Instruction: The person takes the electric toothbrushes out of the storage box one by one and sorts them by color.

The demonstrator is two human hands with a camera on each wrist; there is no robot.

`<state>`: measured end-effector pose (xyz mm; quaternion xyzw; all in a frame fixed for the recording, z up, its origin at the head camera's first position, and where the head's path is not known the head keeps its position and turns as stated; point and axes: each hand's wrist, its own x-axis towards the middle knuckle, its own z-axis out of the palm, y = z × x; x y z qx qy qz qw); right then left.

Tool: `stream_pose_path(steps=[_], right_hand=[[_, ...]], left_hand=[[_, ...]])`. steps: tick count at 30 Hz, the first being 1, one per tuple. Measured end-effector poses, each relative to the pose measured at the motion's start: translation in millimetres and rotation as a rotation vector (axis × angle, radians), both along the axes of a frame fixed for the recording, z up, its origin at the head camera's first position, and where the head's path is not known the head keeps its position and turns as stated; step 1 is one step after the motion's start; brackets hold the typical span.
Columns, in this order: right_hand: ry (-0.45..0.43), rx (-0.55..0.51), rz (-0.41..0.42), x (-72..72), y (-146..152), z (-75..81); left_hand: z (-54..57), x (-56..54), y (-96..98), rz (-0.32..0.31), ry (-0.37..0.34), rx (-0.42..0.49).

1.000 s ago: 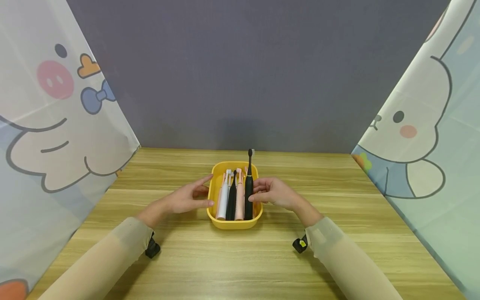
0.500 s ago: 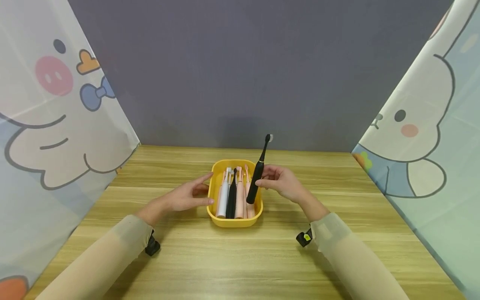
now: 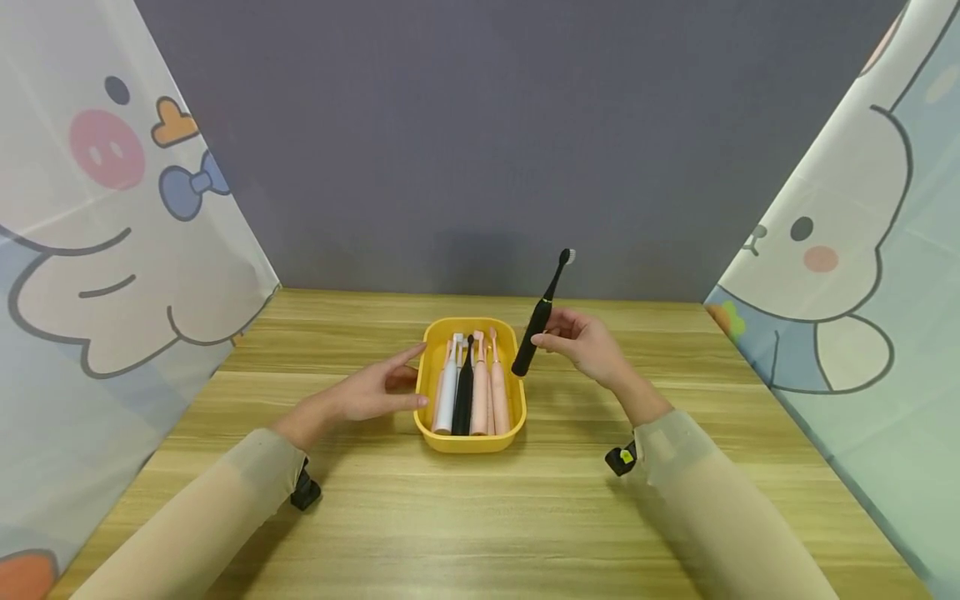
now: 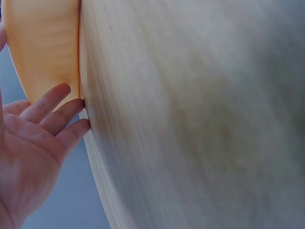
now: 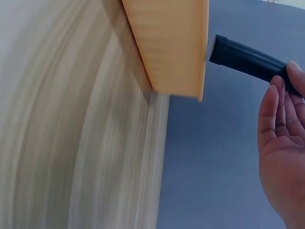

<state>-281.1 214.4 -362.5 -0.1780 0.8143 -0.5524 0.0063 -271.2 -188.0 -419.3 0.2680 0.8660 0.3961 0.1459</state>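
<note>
My right hand [image 3: 588, 343] pinches a black electric toothbrush [image 3: 534, 335] by its handle, tilted with its white bristles up and to the right. In the right wrist view the handle's lower end [image 5: 240, 58] hangs just past the rim of the yellow basket [image 5: 171, 43]. Inside the basket [image 3: 468, 446] lie several electric toothbrushes: a white one [image 3: 447, 400], another black one [image 3: 464, 396] and pink ones [image 3: 500, 398]. My left hand [image 3: 371, 393] has thumb and fingers spread against the basket's left side; the left wrist view shows its fingers [image 4: 52, 107] at the wall.
The basket stands on a wood-grain table [image 3: 480, 525]. A grey panel [image 3: 480, 150] rises behind the table, and cartoon-printed sheets flank it at left [image 3: 150, 283] and right [image 3: 840, 250].
My right hand has lifted the black toothbrush up out of the basket and carried it to the right, tilting it. The left hand has stayed at the basket's side.
</note>
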Motion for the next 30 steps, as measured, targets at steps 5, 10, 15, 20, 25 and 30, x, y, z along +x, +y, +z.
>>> stream_pose_path(steps=[5, 10, 15, 20, 25, 30], right_hand=[[-0.004, 0.029, -0.045, -11.1, 11, 3.1], [0.005, 0.054, -0.080, -24.5, 22, 0.9], [0.002, 0.095, -0.134, -35.6, 33, -5.9], [0.010, 0.149, -0.198, -43.9, 42, -11.0], [0.014, 0.155, -0.225, -52.6, 49, -15.8], [0.028, 0.174, -0.248, -61.5, 55, -21.3]], left_hand=[[1.7, 0.3, -0.9, 0.007, -0.001, -0.007], [2.5, 0.2, -1.2, 0.014, -0.005, -0.008], [3.2, 0.3, -1.5, 0.012, -0.006, 0.001], [3.0, -0.4, -1.5, 0.012, -0.003, -0.003], [2.3, -0.8, -1.2, 0.011, -0.001, -0.012], [1.6, -1.0, 0.0, 0.010, 0.003, -0.022]])
